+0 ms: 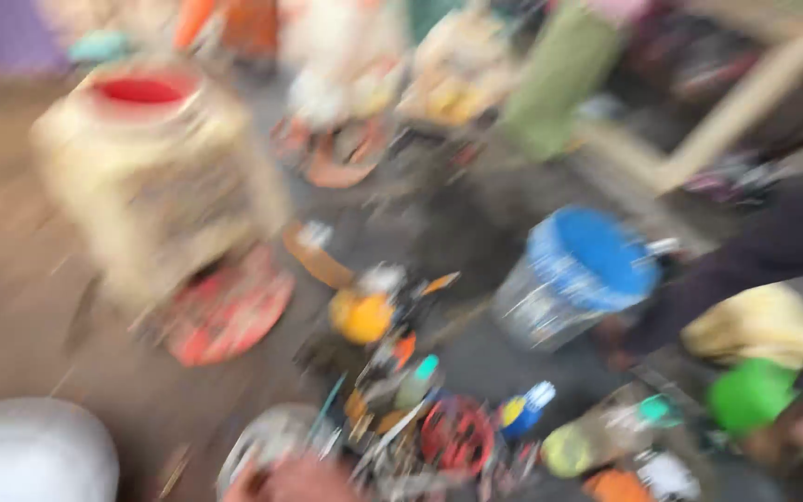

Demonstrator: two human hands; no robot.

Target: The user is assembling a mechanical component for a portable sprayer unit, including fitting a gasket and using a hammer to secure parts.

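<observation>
A dark-sleeved arm reaches toward a blue-lidded tin on the cluttered floor. The hand looks lost in blur. Its fingers' state cannot be told.

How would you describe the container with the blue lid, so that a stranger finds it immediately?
Start at the big pale sack with a red opening at upper left, then look right across the dark, cluttered ground. The container with the blue lid lies tilted at right of centre, beside a dark sleeve. It alone has a wide bright-blue round top on a pale greyish body.
</observation>
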